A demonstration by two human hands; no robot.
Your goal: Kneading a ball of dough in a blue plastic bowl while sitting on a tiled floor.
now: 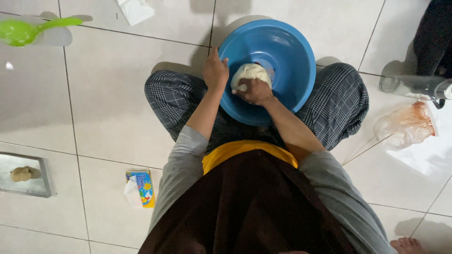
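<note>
I sit cross-legged on a tiled floor with a blue plastic basin (287, 51) between my knees. A pale lump of dough (249, 73) lies inside the basin, near its front left wall. My right hand (254, 91) presses down on the dough with its fingers curled over it. My left hand (215, 70) grips the basin's left rim, thumb hooked inside. My legs are in checked grey trousers.
A green ladle (28, 29) lies at the far left. A metal tray (23, 174) holds a small dough piece. A tissue pack (141, 188) lies by my left side. A clear bottle (414, 87) and a plastic bag (407, 124) sit on the right.
</note>
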